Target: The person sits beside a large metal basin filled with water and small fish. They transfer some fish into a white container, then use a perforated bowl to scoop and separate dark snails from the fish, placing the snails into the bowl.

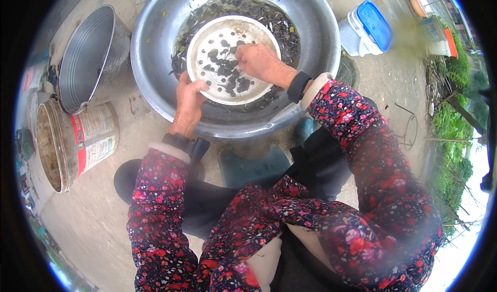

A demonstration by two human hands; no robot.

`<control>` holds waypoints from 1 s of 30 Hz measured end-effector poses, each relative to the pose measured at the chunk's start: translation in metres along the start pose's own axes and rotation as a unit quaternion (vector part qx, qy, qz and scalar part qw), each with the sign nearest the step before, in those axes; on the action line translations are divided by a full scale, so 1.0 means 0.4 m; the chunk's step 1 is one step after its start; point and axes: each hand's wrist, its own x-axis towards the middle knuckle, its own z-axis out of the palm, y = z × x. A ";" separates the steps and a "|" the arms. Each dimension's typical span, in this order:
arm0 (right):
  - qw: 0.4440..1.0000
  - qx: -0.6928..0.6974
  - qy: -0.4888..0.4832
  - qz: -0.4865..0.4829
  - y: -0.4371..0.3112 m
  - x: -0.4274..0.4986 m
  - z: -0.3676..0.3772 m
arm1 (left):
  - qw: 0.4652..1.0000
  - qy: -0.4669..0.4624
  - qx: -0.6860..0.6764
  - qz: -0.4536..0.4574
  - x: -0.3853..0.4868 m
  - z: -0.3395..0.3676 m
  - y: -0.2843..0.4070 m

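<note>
My left hand [189,98] holds the near-left rim of a round, white, perforated sieve pan [200,83], thumb on top and fingers beneath. Small dark lumps [229,68], possibly snails or other shellfish, lie scattered on its holed floor. Over the pan's right side, my right hand [260,61] has its fingers curled down at the dark lumps; whether it pinches one is hidden. The pan sits inside a wide metal basin [316,32], above a wet mass of small dark and silvery pieces [240,5], too fine to identify.
A metal bucket [112,55] stands left of the basin, beside a dirty plastic pail [95,131] lying tipped on the concrete floor [81,214]. At right is a white tub with a blue lid [373,26]. A low blue-green seat [254,165] lies between my legs.
</note>
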 end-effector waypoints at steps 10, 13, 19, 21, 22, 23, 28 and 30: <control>0.997 -0.077 -0.024 -0.009 -0.008 0.006 -0.003 | 1.000 -0.004 0.001 -0.004 0.003 0.001 -0.002; 0.996 -0.079 -0.041 -0.006 -0.005 0.007 0.000 | 1.000 0.001 0.011 -0.007 0.003 0.000 -0.004; 0.995 -0.067 -0.069 0.017 -0.007 0.001 -0.002 | 1.000 -0.002 0.003 -0.016 0.008 -0.007 -0.010; 0.996 -0.057 -0.073 0.020 -0.010 -0.001 -0.005 | 1.000 -0.003 -0.006 -0.019 0.010 -0.008 -0.012; 0.996 -0.053 -0.073 0.020 -0.011 0.000 -0.006 | 1.000 -0.002 -0.006 -0.014 0.011 -0.009 -0.013; 0.996 -0.050 -0.073 0.018 -0.011 0.001 -0.009 | 1.000 0.001 -0.006 -0.012 0.012 -0.009 -0.013; 0.999 0.019 -0.024 0.035 0.001 0.020 -0.018 | 1.000 -0.001 -0.013 -0.026 0.014 -0.008 -0.006; 0.998 0.014 -0.017 0.050 0.010 0.027 -0.018 | 0.999 -0.004 -0.032 -0.029 0.014 -0.006 -0.003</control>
